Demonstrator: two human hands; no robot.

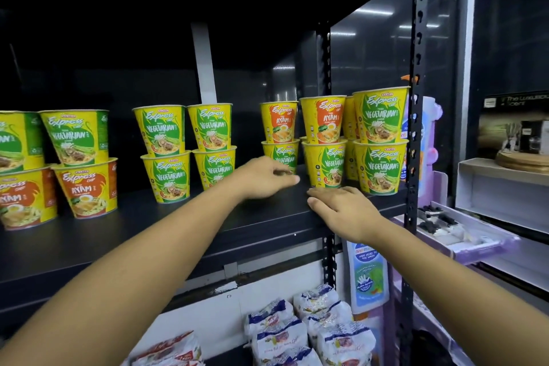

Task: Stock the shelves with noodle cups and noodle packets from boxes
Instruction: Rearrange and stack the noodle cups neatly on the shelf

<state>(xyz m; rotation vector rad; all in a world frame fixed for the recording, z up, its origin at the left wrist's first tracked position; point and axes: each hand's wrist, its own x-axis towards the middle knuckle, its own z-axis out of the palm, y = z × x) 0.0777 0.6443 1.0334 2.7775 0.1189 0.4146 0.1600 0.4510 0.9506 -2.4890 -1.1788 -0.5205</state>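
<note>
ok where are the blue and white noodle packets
Head view, bottom centre-right: the blue and white noodle packets are stacked under the cup shelf, below the right hand.

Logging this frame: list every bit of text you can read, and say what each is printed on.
"Express" and "VEGETARIAN": green-and-yellow cups.
"Express" and "AYAM": orange-and-yellow cups.
"The Lux...": dark box at the far right; the rest is blurred.
"Anti...": blue pack below the shelf; its smaller lines are blurred.
Noodle packets: print too blurred to read.
Small brand tab above "Express" on the cups: too small to read.
</note>
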